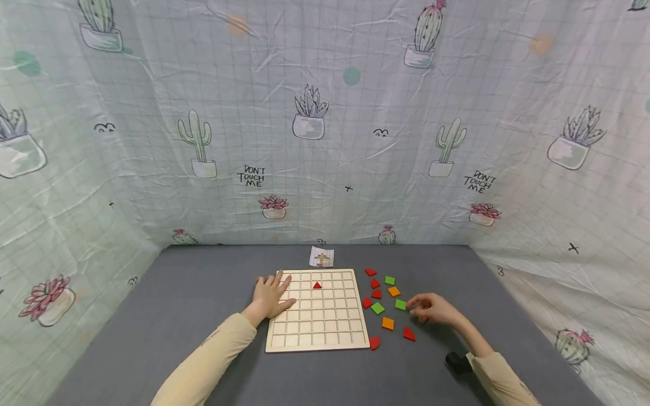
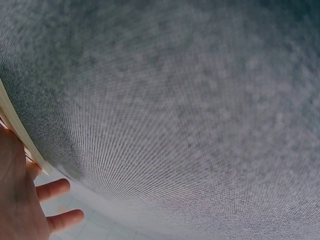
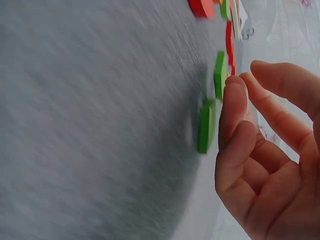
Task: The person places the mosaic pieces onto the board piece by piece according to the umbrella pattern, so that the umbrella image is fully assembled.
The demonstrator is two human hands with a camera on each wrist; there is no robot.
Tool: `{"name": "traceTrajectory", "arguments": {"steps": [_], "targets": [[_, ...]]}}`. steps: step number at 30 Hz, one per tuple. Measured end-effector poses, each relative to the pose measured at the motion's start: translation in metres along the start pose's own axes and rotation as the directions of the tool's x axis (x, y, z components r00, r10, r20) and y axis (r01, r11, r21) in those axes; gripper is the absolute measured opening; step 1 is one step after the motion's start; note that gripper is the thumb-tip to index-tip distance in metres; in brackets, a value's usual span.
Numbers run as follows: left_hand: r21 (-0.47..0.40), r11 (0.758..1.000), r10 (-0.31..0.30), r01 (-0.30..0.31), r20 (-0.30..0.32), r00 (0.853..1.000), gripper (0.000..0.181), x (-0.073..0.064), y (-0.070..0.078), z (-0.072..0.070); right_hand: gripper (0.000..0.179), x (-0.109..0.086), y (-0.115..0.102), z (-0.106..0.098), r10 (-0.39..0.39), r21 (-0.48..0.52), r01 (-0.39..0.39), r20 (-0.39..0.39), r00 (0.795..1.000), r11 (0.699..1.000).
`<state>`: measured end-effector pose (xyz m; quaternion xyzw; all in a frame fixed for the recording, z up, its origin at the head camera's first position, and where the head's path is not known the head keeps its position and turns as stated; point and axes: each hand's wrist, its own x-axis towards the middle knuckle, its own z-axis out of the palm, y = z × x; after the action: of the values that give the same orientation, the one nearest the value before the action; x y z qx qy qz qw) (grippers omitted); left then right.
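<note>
A pale wooden grid board (image 1: 318,327) lies flat on the grey table, with one red triangle (image 1: 317,286) in a cell of its upper part. My left hand (image 1: 269,296) rests on the board's left side, fingers spread over the edge cells; the left wrist view shows the board's edge (image 2: 22,130) beside the palm. To the right, my right hand (image 1: 434,309) hovers with loosely bent fingers, its fingertips right at a green square (image 1: 400,304). In the right wrist view nothing shows between those fingers, and two green pieces stand close past them, the nearer green piece (image 3: 206,127) lower down.
Loose flat pieces lie right of the board: red shapes (image 1: 409,334), orange squares (image 1: 388,323) and other green squares (image 1: 377,308). A small pattern card (image 1: 322,257) lies behind the board. Near the right sleeve is a black object (image 1: 458,363). A printed curtain (image 1: 345,158) encloses the table.
</note>
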<state>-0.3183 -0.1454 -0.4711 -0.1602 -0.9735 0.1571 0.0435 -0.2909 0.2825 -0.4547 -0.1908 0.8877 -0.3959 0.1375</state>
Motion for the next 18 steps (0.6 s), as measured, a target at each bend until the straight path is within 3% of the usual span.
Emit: {"name": "traceTrajectory", "arguments": {"steps": [3,9,18], "targets": [[0.006,1.0,0.0,0.0,0.002,1.0,0.069,0.001,0.0,0.001,0.028,-0.005,-0.003,0.008,-0.042,0.017,0.041,0.048,0.998,0.999],[0.029,1.0,0.003,-0.004,0.022,1.0,0.07,0.004,-0.002,0.004,0.028,-0.009,-0.015,0.025,-0.054,0.074,0.046,0.11,0.992,0.996],[-0.008,1.0,0.005,-0.005,0.017,1.0,0.069,0.003,0.0,0.003,0.021,0.004,-0.034,0.046,-0.101,0.009,0.101,0.038,0.994,0.995]]}}
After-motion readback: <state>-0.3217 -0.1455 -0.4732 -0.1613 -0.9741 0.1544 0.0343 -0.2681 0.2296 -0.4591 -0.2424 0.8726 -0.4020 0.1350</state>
